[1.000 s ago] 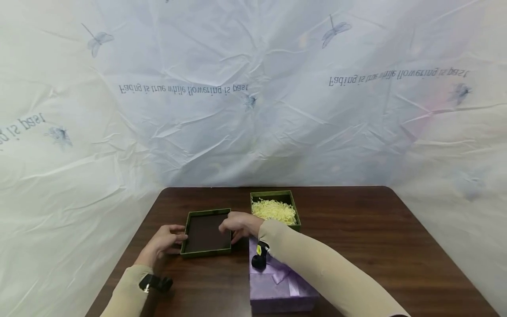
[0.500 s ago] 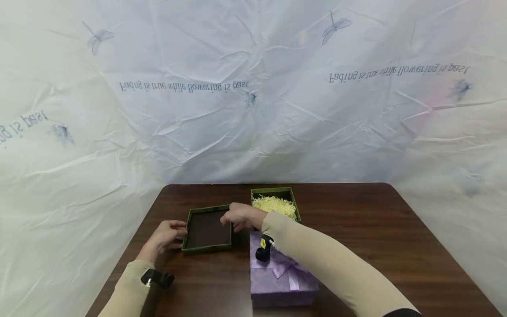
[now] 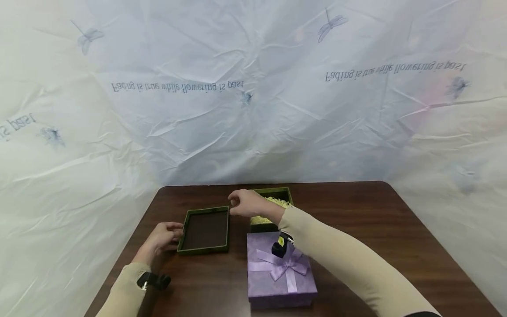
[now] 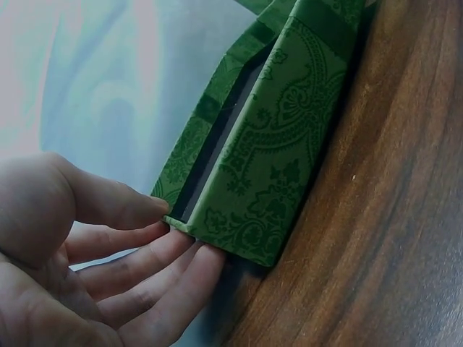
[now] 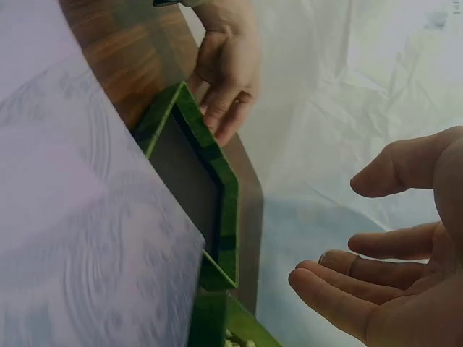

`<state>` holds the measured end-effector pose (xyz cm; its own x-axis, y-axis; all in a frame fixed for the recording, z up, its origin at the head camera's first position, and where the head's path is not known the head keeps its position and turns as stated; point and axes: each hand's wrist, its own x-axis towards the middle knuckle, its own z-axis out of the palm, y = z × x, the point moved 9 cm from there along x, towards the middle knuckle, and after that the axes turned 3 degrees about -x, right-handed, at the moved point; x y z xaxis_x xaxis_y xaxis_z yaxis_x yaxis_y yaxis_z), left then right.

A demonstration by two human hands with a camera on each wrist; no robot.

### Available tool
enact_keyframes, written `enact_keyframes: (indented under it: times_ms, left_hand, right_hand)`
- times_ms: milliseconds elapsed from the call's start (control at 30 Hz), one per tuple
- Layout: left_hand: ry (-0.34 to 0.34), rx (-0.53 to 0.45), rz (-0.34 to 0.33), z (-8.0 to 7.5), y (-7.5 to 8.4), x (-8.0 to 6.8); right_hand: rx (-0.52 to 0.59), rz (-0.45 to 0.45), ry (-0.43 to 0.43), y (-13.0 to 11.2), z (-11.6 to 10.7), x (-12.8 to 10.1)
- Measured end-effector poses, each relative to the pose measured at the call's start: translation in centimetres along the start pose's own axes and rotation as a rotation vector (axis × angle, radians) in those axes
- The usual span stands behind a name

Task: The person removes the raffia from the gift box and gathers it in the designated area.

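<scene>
An upturned green lid [image 3: 203, 231] with a dark inside lies flat on the brown table [image 3: 356, 220]. My left hand [image 3: 164, 235] rests against its left edge with fairly straight fingers. In the left wrist view the fingertips [image 4: 181, 253] and thumb touch a corner of the patterned lid [image 4: 268, 159]. My right hand [image 3: 242, 203] hovers empty above the gap between the lid and a green box [image 3: 277, 193] filled with pale shredded paper. The right wrist view shows the right hand [image 5: 383, 282] with relaxed, spread fingers, apart from the lid [image 5: 210, 202].
A purple gift box [image 3: 279, 268] with a ribbon bow stands near the table's front, under my right forearm. Crinkled white sheeting with printed text [image 3: 253, 110] hangs behind and around the table. Bare wood lies to the right.
My right hand has come off the lid's right edge and risen back and to the right, over the green box. The left hand stays at the lid's left edge.
</scene>
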<state>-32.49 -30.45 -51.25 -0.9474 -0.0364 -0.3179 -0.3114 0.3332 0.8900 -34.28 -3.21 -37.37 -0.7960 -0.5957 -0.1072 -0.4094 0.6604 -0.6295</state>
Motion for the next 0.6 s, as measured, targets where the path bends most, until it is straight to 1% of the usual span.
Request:
enact_keyframes:
  times_ms: [133, 200, 400, 600]
  left_hand:
    - [0.011, 0.006, -0.003, -0.1, -0.2, -0.1]
    - [0.010, 0.002, 0.003, -0.1, -0.2, -0.2]
    - [0.015, 0.018, 0.021, 0.0, 0.1, -0.1]
    - [0.019, 0.022, 0.016, -0.1, 0.0, 0.2]
  right_hand:
    - [-0.029, -0.053, 0.014, 0.5, -1.1, -1.0]
    - [-0.037, -0.062, 0.019, 1.0, -1.6, -1.5]
    - [-0.110, -0.100, 0.058, 2.1, -3.0, -2.7]
    - [-0.143, -0.088, 0.061, 3.5, -3.9, -3.2]
